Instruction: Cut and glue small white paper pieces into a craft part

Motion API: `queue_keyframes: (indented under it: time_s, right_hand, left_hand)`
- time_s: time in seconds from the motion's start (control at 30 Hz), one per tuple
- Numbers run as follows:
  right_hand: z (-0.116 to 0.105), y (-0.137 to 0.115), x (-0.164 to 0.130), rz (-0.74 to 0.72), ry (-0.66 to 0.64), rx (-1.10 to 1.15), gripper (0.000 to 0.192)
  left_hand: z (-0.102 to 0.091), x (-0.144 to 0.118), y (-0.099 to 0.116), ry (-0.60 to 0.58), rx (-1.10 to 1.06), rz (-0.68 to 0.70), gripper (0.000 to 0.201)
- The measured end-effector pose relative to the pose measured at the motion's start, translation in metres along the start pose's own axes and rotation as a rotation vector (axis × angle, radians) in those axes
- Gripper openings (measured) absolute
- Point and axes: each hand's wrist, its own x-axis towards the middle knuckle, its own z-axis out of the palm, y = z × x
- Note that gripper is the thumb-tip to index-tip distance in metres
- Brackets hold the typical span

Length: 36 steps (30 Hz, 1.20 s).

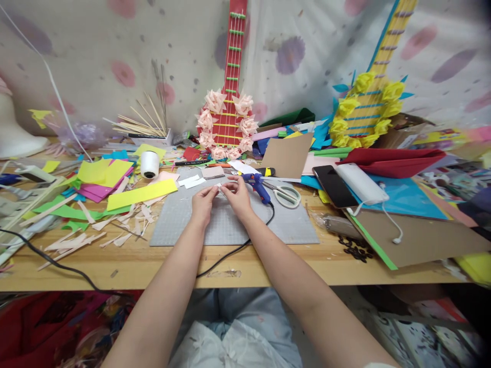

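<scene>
Both hands, left hand (203, 201) and right hand (238, 196), pinch a small, seemingly paper white scrap (220, 187) above the gridded grey mat (230, 225).

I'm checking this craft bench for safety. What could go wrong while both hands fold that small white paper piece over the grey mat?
The blue glue gun lies right beside the right hand; if hot, it might burn a finger. Its black cord runs under the right forearm, so a pull may drag the gun. The scissors lie close on the grey mat, where a reaching hand might catch them. The left hand pinches the small white paper piece.
</scene>
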Motion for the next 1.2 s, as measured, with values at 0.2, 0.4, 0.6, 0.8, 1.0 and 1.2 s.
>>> queue_keyframes:
  time_s: [0.2,0.4,0.6,0.8,1.0,1.2]
  right_hand:
    - [0.000,0.000,0.000,-0.029,0.039,-0.046,0.035]
    - [0.001,0.004,-0.001,-0.028,0.017,-0.073,0.035]
    - [0.001,0.003,-0.001,0.017,-0.006,0.031,0.035]
    - [0.002,0.003,0.000,0.037,-0.033,0.057,0.036]
    - [0.000,0.004,0.000,0.043,-0.079,0.075,0.033]
    - [0.001,0.007,0.000,0.058,-0.109,0.098,0.031]
  left_hand:
    - [0.002,-0.004,0.003,0.015,0.140,0.049,0.026]
    - [0.002,-0.006,0.007,0.094,0.316,0.140,0.021]
    - [0.002,-0.006,0.007,0.125,0.299,0.130,0.022]
    - [0.003,-0.006,0.009,0.158,0.247,0.110,0.021]
    - [0.003,-0.007,0.012,0.171,0.221,0.097,0.019]
    - [0.003,-0.006,0.012,0.176,0.222,0.109,0.019]
